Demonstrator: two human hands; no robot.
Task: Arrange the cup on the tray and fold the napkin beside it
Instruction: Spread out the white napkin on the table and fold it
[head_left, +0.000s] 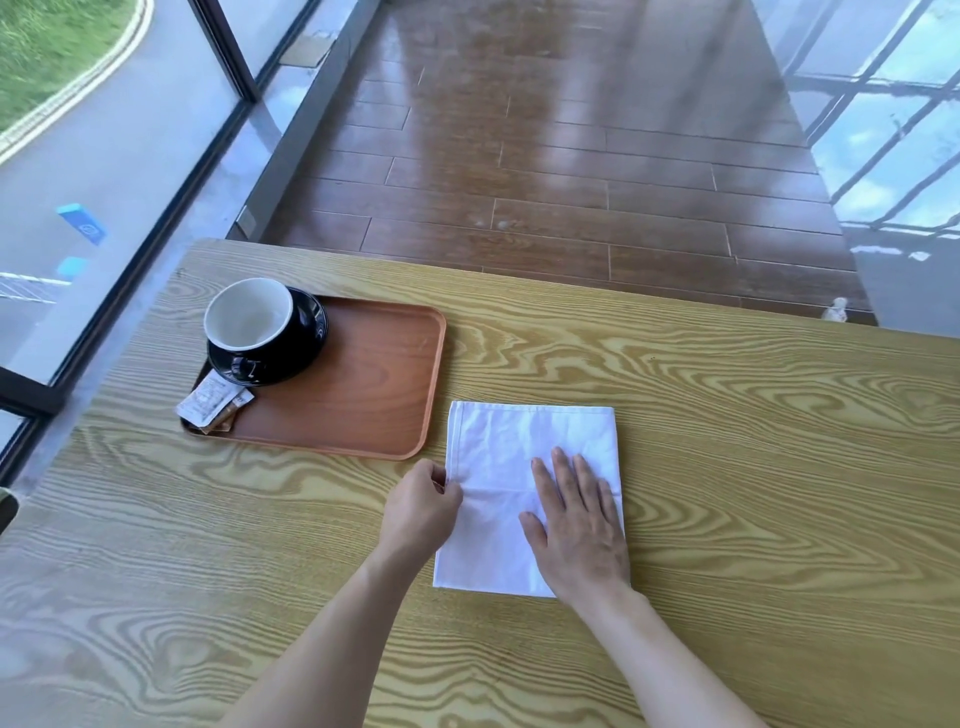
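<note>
A black cup (249, 315) with a white inside stands upright on a black saucer (291, 358) in the far left corner of a brown wooden tray (374, 395). A white cloth napkin (504, 447) lies flat on the table just right of the tray, folded into a rectangle. My left hand (421, 506) pinches the napkin's left edge about halfway down. My right hand (576, 525) lies flat on the napkin's near right part, fingers spread and pressing down.
Sugar packets (213, 402) lie on the tray's near left corner, partly under the saucer. The yellow wood-grain table (727, 467) ends at a far edge, with dark wooden floor (571, 182) beyond. A glass window wall (104, 156) runs along the left.
</note>
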